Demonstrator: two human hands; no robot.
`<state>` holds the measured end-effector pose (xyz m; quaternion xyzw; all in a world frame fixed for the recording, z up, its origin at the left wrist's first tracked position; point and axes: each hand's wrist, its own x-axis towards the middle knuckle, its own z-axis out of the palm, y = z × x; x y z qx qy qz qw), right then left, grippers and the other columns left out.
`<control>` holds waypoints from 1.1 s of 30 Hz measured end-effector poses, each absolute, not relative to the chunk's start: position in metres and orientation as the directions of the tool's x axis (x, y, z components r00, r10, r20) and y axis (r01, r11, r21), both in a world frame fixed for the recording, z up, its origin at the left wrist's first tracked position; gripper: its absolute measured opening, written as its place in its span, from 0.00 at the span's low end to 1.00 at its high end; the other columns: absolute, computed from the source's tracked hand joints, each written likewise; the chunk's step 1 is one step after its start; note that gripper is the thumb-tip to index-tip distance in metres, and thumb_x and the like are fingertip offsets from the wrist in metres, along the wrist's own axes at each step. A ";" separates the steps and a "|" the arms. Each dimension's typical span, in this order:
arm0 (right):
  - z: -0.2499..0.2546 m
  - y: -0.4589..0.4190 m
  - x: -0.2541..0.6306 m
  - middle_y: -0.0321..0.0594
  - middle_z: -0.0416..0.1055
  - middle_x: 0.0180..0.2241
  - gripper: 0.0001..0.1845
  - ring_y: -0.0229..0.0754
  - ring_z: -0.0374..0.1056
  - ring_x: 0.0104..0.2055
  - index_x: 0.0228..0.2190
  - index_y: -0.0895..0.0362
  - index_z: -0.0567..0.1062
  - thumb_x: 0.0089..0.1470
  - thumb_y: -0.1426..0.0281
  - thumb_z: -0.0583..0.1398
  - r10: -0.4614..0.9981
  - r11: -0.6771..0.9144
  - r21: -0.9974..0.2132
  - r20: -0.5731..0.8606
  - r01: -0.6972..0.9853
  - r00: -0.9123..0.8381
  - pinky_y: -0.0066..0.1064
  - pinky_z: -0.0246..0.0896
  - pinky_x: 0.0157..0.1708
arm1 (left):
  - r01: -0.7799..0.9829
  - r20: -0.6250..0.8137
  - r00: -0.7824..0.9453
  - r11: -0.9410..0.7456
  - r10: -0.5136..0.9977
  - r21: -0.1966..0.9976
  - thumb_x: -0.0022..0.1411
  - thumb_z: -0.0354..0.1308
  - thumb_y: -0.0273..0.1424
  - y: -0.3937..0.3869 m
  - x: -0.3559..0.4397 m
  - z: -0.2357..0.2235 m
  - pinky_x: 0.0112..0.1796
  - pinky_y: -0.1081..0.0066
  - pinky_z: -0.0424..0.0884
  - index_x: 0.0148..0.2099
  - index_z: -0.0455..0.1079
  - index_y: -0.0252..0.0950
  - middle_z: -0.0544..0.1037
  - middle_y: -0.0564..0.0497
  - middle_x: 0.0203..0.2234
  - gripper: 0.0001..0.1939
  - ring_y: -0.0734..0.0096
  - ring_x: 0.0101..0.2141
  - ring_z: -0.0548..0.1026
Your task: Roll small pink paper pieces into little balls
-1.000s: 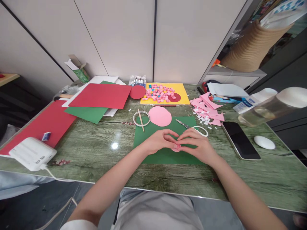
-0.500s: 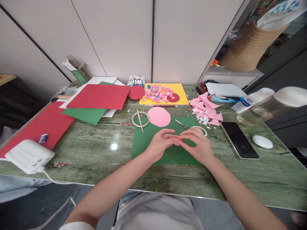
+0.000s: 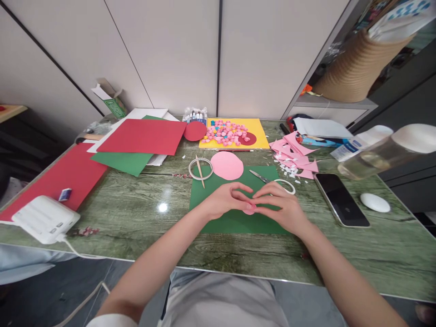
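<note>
Pc (pink) point(image 3: 249, 211) lower vs prev.

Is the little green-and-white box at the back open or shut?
Open. The flaps at the top of the box stick out instead of being folded down.

Phone point(image 3: 341, 200) near a white oval object point(image 3: 375, 203)

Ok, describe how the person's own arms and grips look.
The left grip and right grip are bare human hands, with no gloves, rings or bracelets visible. Both forearms are uncovered, without visible cables or markings. A white fabric sleeve shows at the left arm's upper end; none shows on the right.
</note>
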<state>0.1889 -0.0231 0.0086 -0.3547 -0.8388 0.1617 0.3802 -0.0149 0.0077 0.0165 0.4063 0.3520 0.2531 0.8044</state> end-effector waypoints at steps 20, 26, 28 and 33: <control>0.000 -0.025 0.185 0.40 0.76 0.33 0.09 0.44 0.68 0.35 0.37 0.49 0.78 0.52 0.71 0.64 0.670 0.685 -0.385 0.665 0.618 -0.329 0.39 0.63 0.37 | -0.303 -0.389 0.481 0.566 0.785 0.767 0.39 0.72 0.26 -0.002 0.001 0.007 0.33 0.73 0.65 0.39 0.68 0.33 0.79 0.52 0.25 0.23 0.73 0.27 0.78; 0.007 -0.023 0.188 0.38 0.76 0.34 0.09 0.43 0.69 0.37 0.37 0.47 0.79 0.53 0.69 0.64 0.692 0.709 -0.454 0.595 0.539 -0.409 0.40 0.66 0.38 | -0.162 -0.367 0.593 0.553 0.716 0.818 0.37 0.72 0.23 0.007 -0.011 0.013 0.39 0.67 0.69 0.39 0.70 0.32 0.80 0.50 0.25 0.24 0.71 0.28 0.78; 0.008 -0.023 0.187 0.38 0.76 0.35 0.09 0.43 0.68 0.37 0.38 0.47 0.79 0.53 0.68 0.64 0.696 0.715 -0.495 0.563 0.493 -0.445 0.41 0.66 0.38 | -0.109 -0.362 0.633 0.541 0.684 0.834 0.37 0.72 0.22 0.008 -0.014 0.014 0.39 0.66 0.69 0.39 0.71 0.32 0.80 0.49 0.25 0.23 0.70 0.28 0.78; 0.007 -0.026 0.184 0.39 0.76 0.34 0.07 0.43 0.68 0.37 0.37 0.49 0.78 0.53 0.68 0.63 0.696 0.716 -0.542 0.513 0.439 -0.502 0.40 0.68 0.38 | -0.038 -0.369 0.677 0.531 0.637 0.847 0.36 0.71 0.20 0.010 -0.018 0.015 0.38 0.67 0.69 0.39 0.73 0.31 0.80 0.47 0.24 0.23 0.70 0.27 0.78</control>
